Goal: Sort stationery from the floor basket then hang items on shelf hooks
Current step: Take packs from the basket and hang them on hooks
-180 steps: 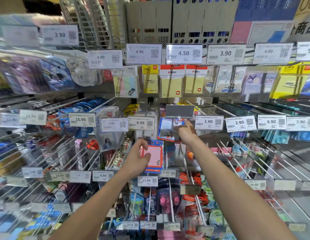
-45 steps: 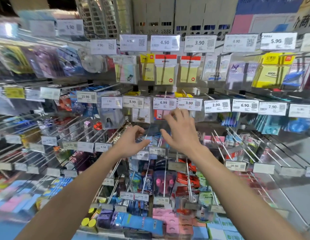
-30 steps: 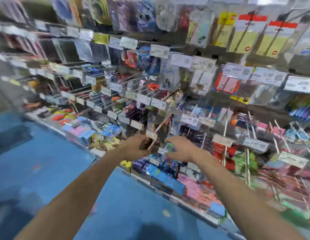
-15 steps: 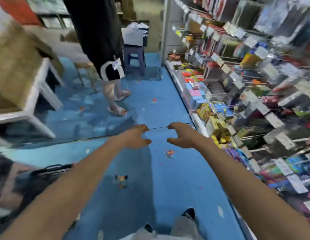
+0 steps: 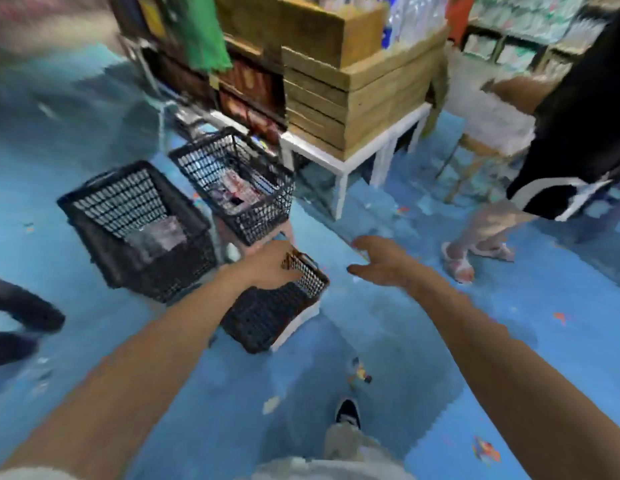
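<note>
While your head tips down toward the blue floor (image 5: 578, 306), three black mesh baskets come into view. Left of the nearest basket (image 5: 267, 317) sits a large basket (image 5: 135, 233) with packets in it, and just behind the nearest one stands a second large basket (image 5: 232, 181), also stocked. Your left hand (image 5: 263, 268) is over the nearest basket's far rim, so it is the closer hand. Blur hides whether its fingers grip the mesh or only touch it. That basket seems to run from near-left to far-right, and its contents are hidden. Right of it, apart from the rim, your right hand (image 5: 378, 265) hangs over bare floor with fingers loose and spread, holding nothing. Reach downward with the left.
</note>
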`<state>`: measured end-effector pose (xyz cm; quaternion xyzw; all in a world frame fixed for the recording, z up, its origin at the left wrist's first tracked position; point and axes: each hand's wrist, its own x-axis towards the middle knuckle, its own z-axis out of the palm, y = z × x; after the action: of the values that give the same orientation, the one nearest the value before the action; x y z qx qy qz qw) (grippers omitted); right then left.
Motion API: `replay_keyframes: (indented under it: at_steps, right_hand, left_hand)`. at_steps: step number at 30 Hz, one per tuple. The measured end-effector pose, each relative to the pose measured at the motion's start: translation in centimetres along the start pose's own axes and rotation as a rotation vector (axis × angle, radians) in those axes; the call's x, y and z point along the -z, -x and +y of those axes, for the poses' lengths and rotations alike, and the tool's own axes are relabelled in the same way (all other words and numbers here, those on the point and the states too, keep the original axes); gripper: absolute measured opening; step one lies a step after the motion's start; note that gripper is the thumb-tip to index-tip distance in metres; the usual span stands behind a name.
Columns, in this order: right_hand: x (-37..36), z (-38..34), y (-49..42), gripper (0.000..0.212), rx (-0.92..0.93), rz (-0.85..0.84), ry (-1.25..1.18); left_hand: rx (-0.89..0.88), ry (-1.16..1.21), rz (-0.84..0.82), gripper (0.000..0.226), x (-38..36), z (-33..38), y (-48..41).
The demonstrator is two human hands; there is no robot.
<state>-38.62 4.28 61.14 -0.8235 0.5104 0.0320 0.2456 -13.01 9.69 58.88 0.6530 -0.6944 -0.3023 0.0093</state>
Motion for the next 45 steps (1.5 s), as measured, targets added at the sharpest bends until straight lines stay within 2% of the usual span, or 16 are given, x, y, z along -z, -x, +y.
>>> replay_keyframes:
  at_steps: [5,8,13,15,18,22,26,29,33,35,37,39,41,43,44,45]
  right_hand:
    - [1.2,-7.4,-10.5,0.057,0.280,-0.114,0.030]
    - [0.7,-12.3,-14.5,0.060,0.422,-0.182,0.053]
    - [-1.6,-19.9,-21.6,0.057,0.569,-0.304,0.047]
    - [-2.9,-22.8,-24.9,0.065,0.578,-0.360,0.014]
    - [-5.1,-26.8,-29.8,0.072,0.559,-0.430,-0.063]
    - [-9.3,-33.0,-38.3,0.070,0.436,-0.488,-0.183]
    - [-13.9,-37.4,-46.1,0.072,0.191,-0.552,-0.264]
    - [-17.8,-39.6,-51.7,0.074,0.025,-0.559,-0.351]
    - [-24.2,-41.0,-57.9,0.065,-0.098,-0.550,-0.427]
    - [-27.8,-41.0,-60.1,0.066,-0.173,-0.574,-0.475]
    - [-32.5,-40.7,-62.1,0.075,-0.220,-0.600,-0.543]
    - [-37.4,-39.9,-63.8,0.100,-0.222,-0.590,-0.597]
    - [-40.3,-39.9,-64.9,0.099,-0.198,-0.565,-0.650]
    - [-42.8,-39.7,-65.6,0.079,-0.184,-0.492,-0.690]
    - [-43.8,-39.7,-65.8,0.077,-0.184,-0.451,-0.664]
    - [-44.9,-39.7,-66.0,0.083,-0.198,-0.412,-0.589]
  left_hand:
    - [0.267,0.121,0.143,0.030,4.0,-6.3,3.0]
    - [0.379,0.198,0.249,0.039,5.3,-10.0,5.1]
    - [0.534,0.285,0.352,0.041,7.5,-16.9,6.2]
    - [0.576,0.293,0.374,0.044,8.8,-19.8,5.8]
    - [0.637,0.347,0.409,0.045,10.3,-25.2,4.3]
    - [0.599,0.445,0.397,0.006,13.4,-34.5,0.2]
    - [0.626,0.546,0.268,0.026,14.6,-43.6,-4.8]
    - [0.692,0.607,0.137,0.018,13.5,-51.5,-9.2]
    - [0.779,0.692,0.149,0.043,12.8,-56.5,-13.1]
    - [0.814,0.781,0.133,0.044,11.5,-58.6,-15.1]
    - [0.892,0.850,0.107,0.041,9.4,-60.9,-17.1]
    - [0.941,0.916,0.117,0.042,6.4,-63.4,-19.1]
    - [0.981,0.945,0.130,0.053,3.1,-65.6,-20.9]
    - [1.004,0.961,0.151,0.035,1.6,-66.3,-22.1]
    - [1.001,0.981,0.185,0.017,1.5,-66.0,-22.4]
    - [1.008,1.023,0.213,0.014,1.2,-65.9,-22.8]
